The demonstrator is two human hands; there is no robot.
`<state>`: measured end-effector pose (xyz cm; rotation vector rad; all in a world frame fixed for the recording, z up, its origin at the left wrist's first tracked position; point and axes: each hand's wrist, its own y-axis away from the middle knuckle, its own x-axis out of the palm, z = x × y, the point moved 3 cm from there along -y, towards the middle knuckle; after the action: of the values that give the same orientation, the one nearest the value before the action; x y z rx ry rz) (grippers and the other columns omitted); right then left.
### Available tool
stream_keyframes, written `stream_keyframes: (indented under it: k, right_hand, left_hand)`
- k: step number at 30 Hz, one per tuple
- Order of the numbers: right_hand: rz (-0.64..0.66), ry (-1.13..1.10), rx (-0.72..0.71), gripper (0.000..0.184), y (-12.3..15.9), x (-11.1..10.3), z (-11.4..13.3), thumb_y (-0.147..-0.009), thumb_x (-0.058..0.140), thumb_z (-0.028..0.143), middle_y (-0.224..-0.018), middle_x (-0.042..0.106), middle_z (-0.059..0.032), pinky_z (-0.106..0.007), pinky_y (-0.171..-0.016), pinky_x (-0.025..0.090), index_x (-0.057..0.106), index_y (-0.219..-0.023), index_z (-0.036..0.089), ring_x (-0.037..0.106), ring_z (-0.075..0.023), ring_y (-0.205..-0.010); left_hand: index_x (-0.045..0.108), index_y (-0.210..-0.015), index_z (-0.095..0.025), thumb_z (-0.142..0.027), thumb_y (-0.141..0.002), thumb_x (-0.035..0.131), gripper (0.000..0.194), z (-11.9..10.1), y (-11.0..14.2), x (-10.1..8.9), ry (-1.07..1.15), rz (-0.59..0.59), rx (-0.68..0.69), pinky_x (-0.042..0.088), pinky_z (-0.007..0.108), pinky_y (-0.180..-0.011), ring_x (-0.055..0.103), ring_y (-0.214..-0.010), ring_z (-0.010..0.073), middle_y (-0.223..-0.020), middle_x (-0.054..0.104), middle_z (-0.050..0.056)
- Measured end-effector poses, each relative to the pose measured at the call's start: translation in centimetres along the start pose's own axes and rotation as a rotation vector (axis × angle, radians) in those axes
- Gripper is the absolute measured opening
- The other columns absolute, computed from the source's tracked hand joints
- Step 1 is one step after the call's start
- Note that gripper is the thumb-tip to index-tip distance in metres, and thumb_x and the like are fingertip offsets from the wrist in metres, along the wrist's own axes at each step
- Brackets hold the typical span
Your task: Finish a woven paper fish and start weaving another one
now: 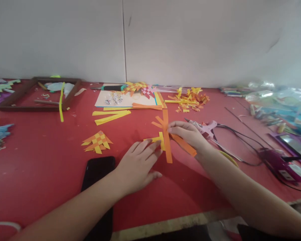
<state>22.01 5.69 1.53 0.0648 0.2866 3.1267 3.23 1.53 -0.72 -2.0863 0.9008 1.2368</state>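
My right hand (187, 134) is closed in a pinch on orange paper strips (167, 147). One strip stands nearly upright in the view; another slants down to the right under my palm, and short ends fan out to the upper left. Beside it, my left hand (141, 160) is held palm down with its fingers apart. Its fingertips reach over a yellow paper strip (161, 136), partly hidden; whether they press on it I cannot tell. A woven orange and yellow paper fish (97, 142) lies to the left, above a black phone (100, 174) partly under my left forearm.
Yellow strips (111, 115) and a white board (126, 98) lie behind my hands, with a pile of paper scraps (190, 98). A pink glue gun (207, 129) and its cord lie right, near a purple power strip (283, 165). A brown frame (35, 108) sits left.
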Motion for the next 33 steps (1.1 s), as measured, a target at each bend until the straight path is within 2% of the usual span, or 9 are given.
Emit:
stream_keyframes:
  k: [5,12,17,19,23,25,27,29,33]
  right_hand:
    - [-0.06,-0.119,0.026,0.017,0.4,-0.9,-1.8,-0.063,0.071,0.032,-0.065,0.06,0.0015,-0.028,-0.06,0.051,0.057,-0.068,0.022,0.058,-0.0123,-0.059]
    - [-0.059,-0.217,0.047,0.016,0.9,-0.6,-2.0,-0.064,0.066,0.031,-0.067,0.058,0.0015,-0.032,-0.067,0.053,0.053,-0.069,0.023,0.059,-0.0141,-0.064]
    - [-0.027,-0.191,0.062,0.016,1.2,0.0,-2.2,-0.061,0.067,0.028,-0.066,0.061,0.0014,-0.03,-0.066,0.051,0.055,-0.069,0.022,0.06,-0.0141,-0.064]
    - [-0.017,-0.166,0.064,0.014,1.4,0.2,-2.2,-0.061,0.069,0.027,-0.065,0.061,0.0021,-0.029,-0.064,0.05,0.058,-0.068,0.022,0.059,-0.013,-0.061]
    - [0.018,-0.07,0.059,0.009,2.3,0.6,-2.2,-0.062,0.071,0.024,-0.063,0.061,0.0035,-0.026,-0.062,0.048,0.065,-0.068,0.022,0.056,-0.0106,-0.057]
    - [0.069,0.032,0.031,0.007,2.9,1.0,-2.3,-0.065,0.071,0.026,-0.066,0.062,0.0033,-0.026,-0.064,0.048,0.066,-0.068,0.022,0.056,-0.0103,-0.06]
    - [0.13,0.115,0.005,0.008,3.5,1.4,-2.4,-0.069,0.071,0.029,-0.071,0.065,0.0025,-0.026,-0.067,0.048,0.068,-0.071,0.021,0.057,-0.0104,-0.065]
    - [0.189,0.184,0.012,0.011,4.0,1.8,-2.6,-0.072,0.07,0.03,-0.074,0.067,0.0015,-0.026,-0.068,0.048,0.07,-0.077,0.02,0.059,-0.011,-0.067]
    - [0.312,0.403,0.059,0.018,4.4,2.2,-2.6,-0.08,0.066,0.035,-0.083,0.073,-0.002,-0.028,-0.07,0.051,0.074,-0.086,0.02,0.065,-0.0148,-0.074]
  left_hand:
    - [0.037,-0.151,-0.024,-0.073,-0.086,0.046,0.082,0.4,-0.4,1.5,-0.031,0.038,-0.037,0.009,0.059,-0.12,0.014,-0.151,0.0357,-0.162,0.027,0.01]
    - [0.046,-0.145,-0.03,-0.07,-0.085,0.05,0.072,1.2,-3.3,1.1,-0.002,0.181,0.023,0.006,0.06,-0.118,0.015,-0.151,0.0339,-0.161,0.029,0.009]
    - [0.056,-0.135,-0.023,-0.057,-0.088,0.057,0.058,3.9,-6.1,-0.5,-0.032,0.037,-0.088,0.004,0.063,-0.117,0.011,-0.151,0.0385,-0.161,0.029,0.013]
    - [0.061,-0.127,-0.02,-0.048,-0.09,0.057,0.046,4.3,-6.2,-1.6,0.063,-0.115,-0.132,0.009,0.061,-0.118,0.014,-0.15,0.0401,-0.161,0.029,0.012]
    - [0.061,-0.121,-0.018,-0.018,-0.088,0.048,0.035,4.3,-4.3,-3.3,0.651,-0.428,-0.457,0.039,0.048,-0.109,0.054,-0.128,0.0269,-0.131,0.064,0.011]
    - [0.057,-0.12,-0.015,-0.025,-0.089,0.051,0.033,3.6,-2.9,-3.1,0.99,-0.408,-0.591,0.052,0.044,-0.092,0.066,-0.105,0.0253,-0.114,0.069,0.013]
    - [0.055,-0.121,-0.017,-0.038,-0.084,0.066,0.044,2.7,-1.8,-2.6,1.086,-0.271,-0.593,0.053,0.041,-0.086,0.067,-0.094,0.0229,-0.112,0.069,0.011]
    - [0.058,-0.116,-0.02,-0.04,-0.076,0.077,0.049,2.3,-1.0,-2.2,1.038,-0.266,-0.566,0.052,0.037,-0.084,0.066,-0.093,0.021,-0.109,0.068,0.008]
    - [0.065,-0.081,-0.018,-0.041,-0.078,0.074,0.025,2.1,-0.5,-1.6,0.872,-0.324,-0.433,0.05,0.032,-0.082,0.063,-0.094,0.0195,-0.099,0.064,0.005]
